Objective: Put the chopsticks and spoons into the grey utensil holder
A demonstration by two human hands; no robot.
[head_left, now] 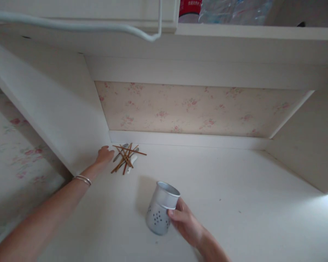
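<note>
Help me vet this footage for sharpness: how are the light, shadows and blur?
Head view: light is soft and rather dim; head view: a faint shadow falls on the white surface left of the metal canister; head view: the left hand looks slightly smeared, and fine detail in the chopsticks is soft.

One cup [160, 209] and one pile [125, 156] to count

You have two hands in view: one left hand [105, 154] and one right hand [188, 222]. Your single cup shows three clusters of dark dots. In the one pile you can count more than five brown sticks [139, 153], but they cross too much for an exact number. There you also see one white spoon [133, 159] and at least two grey metal utensils [125, 145]. Above, you find one white rod [71, 25] and one red-labelled package [190, 7]. At least three small specks [220, 199] dot the one tabletop [207, 178].
</note>
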